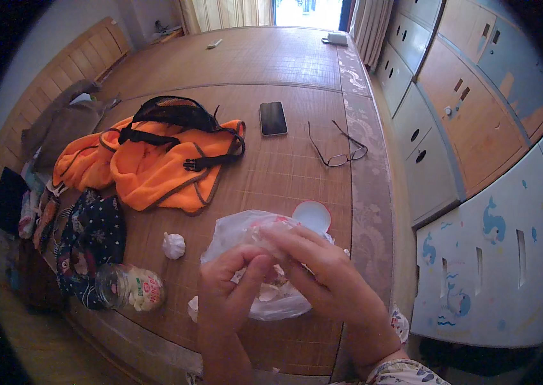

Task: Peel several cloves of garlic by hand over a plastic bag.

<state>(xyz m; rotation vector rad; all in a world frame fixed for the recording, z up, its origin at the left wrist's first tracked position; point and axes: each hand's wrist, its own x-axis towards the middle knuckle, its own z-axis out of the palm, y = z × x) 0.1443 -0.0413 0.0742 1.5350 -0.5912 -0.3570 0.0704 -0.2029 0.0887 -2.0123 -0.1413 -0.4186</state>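
My left hand (233, 282) and my right hand (316, 269) meet over a thin white plastic bag (223, 231) spread on the woven mat. The left thumb presses against its bent fingers, and the right fingers curl in from the other side. Whatever lies between the fingertips is hidden. Papery garlic skins (271, 292) show on the bag beneath my hands. Left of the bag sits a whole garlic bulb (173, 246). A clear jar (132, 287) lies tipped over nearby, with peeled cloves inside. Another white piece (193, 309), perhaps garlic, is partly covered by my left wrist.
A round red-rimmed lid (312, 216) touches the bag's far side. Farther off are folding eyeglasses (337, 157), a dark phone (273, 119) and an orange cloth with black straps (162, 167). Dark patterned fabric (92, 244) lies behind the jar. Painted cabinets (483, 256) line the right.
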